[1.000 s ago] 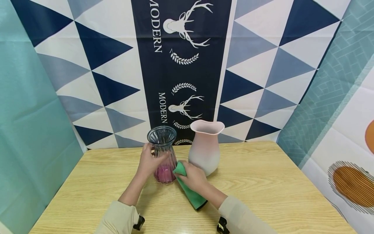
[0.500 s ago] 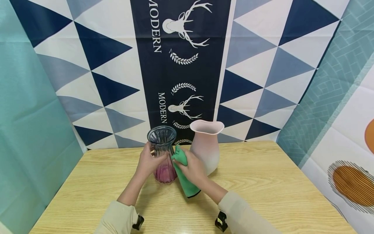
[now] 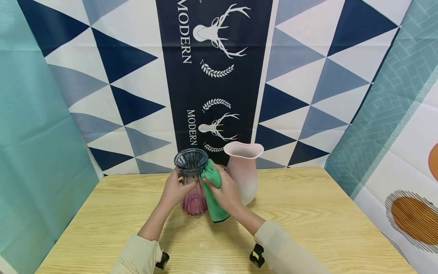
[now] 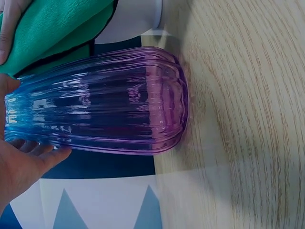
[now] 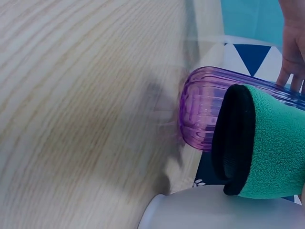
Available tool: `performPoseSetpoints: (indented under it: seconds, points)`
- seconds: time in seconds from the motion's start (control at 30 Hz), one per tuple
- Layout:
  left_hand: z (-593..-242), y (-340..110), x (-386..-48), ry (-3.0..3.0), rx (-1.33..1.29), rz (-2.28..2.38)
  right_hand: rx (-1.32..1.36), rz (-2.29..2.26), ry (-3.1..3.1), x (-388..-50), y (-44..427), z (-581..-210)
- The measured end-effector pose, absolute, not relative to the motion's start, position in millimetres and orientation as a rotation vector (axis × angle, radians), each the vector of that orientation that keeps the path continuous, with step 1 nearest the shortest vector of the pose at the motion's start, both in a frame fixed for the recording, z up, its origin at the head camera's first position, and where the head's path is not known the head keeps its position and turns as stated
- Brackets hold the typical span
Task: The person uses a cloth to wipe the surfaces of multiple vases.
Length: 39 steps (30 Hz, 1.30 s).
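A ribbed glass vase (image 3: 194, 198), blue at its rim and pink-purple at its base, stands upright on the wooden table. My left hand (image 3: 175, 189) grips its left side below the neck; in the left wrist view the fingers and thumb curve round the glass (image 4: 105, 105). Bunched in my right hand (image 3: 227, 192) is a green cloth (image 3: 213, 203) with a black edge, held against the vase's right side near the neck. The cloth (image 5: 281, 143) hangs beside the purple base in the right wrist view.
Just right of my right hand stands a pink-and-white vase (image 3: 247, 179) with a wavy rim. The wooden table (image 3: 308, 220) reaches back to a patterned backdrop (image 3: 287, 76), with a teal sheet (image 3: 44, 133) at the left.
My right hand and the cloth have moved up along the glass vase, from near its base to just below the rim. My left hand keeps its grip.
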<state>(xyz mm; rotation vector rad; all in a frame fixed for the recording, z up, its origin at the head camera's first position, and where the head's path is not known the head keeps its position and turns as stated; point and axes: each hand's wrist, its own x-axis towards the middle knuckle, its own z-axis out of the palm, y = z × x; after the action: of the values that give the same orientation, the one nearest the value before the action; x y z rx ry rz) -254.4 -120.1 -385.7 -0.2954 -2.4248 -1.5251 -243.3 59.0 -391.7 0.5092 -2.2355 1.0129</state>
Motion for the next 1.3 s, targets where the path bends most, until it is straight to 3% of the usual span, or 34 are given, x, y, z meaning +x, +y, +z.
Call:
performPoseSetpoints:
  seconds: [1.3]
  points:
    - [-385,-124,-258,-2.438,-0.334,-1.594,0.500,0.945,-2.375,-249,56,-403]
